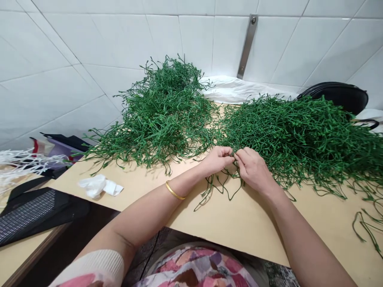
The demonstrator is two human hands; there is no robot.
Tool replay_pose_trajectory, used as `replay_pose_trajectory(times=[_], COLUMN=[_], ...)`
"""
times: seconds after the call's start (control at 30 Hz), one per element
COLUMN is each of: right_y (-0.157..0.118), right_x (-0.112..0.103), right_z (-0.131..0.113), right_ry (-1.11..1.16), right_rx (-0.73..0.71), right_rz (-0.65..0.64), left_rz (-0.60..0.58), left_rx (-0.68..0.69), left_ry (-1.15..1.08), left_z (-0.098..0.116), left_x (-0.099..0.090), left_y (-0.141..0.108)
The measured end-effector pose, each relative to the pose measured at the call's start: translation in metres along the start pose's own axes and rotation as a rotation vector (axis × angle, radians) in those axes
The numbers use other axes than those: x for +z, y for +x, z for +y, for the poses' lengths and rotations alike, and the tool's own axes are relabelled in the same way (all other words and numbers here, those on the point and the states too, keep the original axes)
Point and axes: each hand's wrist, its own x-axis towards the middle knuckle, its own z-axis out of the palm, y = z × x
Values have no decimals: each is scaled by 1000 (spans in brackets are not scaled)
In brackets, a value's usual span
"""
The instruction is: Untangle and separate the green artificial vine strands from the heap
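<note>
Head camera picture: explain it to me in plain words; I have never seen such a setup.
There is no robot here, only a person's bare hands. The single picture comes from a camera worn on the head, looking forward and down. On the pale tabletop lie two tangled heaps of thin green strands, a left heap and a right heap, with crumpled white paper at the left. Between them, the left hand and right hand pinch some green strands at the fingertips.

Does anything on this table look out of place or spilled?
No spill shows. The crumpled white scrap at the table's left end looks stray, being unlike the green stems. At far right, a few loose strands straggle from the heap.
</note>
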Motion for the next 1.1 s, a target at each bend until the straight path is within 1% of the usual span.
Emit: replay_pose_trajectory(times=[0.07,0.13,0.2,0.27,0.3,0.37,0.43,0.5,0.57,0.6,0.63,0.67,0.73,0.8,0.83,0.9,0.97,1.03,1.1], right_y=[0,1,1,1,1,2,3,5,6,6,6,7,7,7,7,8,9,10,12], right_x=[-1,-4,-8,-13,-15,-20,-25,-31,-36,-37,-38,-36,-31,-25,-22,-18,-17,-18,-19], right_z=[-2,-5,-8,-8,-7,-4,-1,1,2,3,4,5,6,6,4,-1,-10,-18,-24], right_ry=[-150,-248,-275,-214,-144,86,396,741,1068,1192,1270,1290,1199,1074,1028,993,1007,1063,1143], right_rx=[-43,-69,-52,-8,19,76,127,184,246,284,324,362,423,460,473,493,512,534,574], right_rz=[-7,-13,-20,-37,-50,-86,-132,-130,-33,45,126,200,297,337,335,295,205,113,60], left_rz=[30,31,17,-12,-35,-95,-153,-174,-146,-121,-96,-75,-44,-18,-11,-9,-8,6,35], left_rx=[19,18,26,43,52,63,58,31,-12,-31,-49,-65,-88,-102,-106,-107,-98,-83,-67], left_ry=[90,152,195,198,178,100,-5,-136,-282,-349,-404,-443,-488,-505,-511,-521,-529,-536,-536], left_z=[0,-1,-1,1,3,7,11,12,10,8,7,5,4,4,4,4,3,2,1], left_x=[1,2,2,1,0,-2,-5,-7,-9,-10,-11,-11,-12,-12,-11,-10,-8,-6,-4], left_y=[1,2,2,2,1,-1,-3,-3,-2,-1,1,2,3,3,3,1,0,0,0])
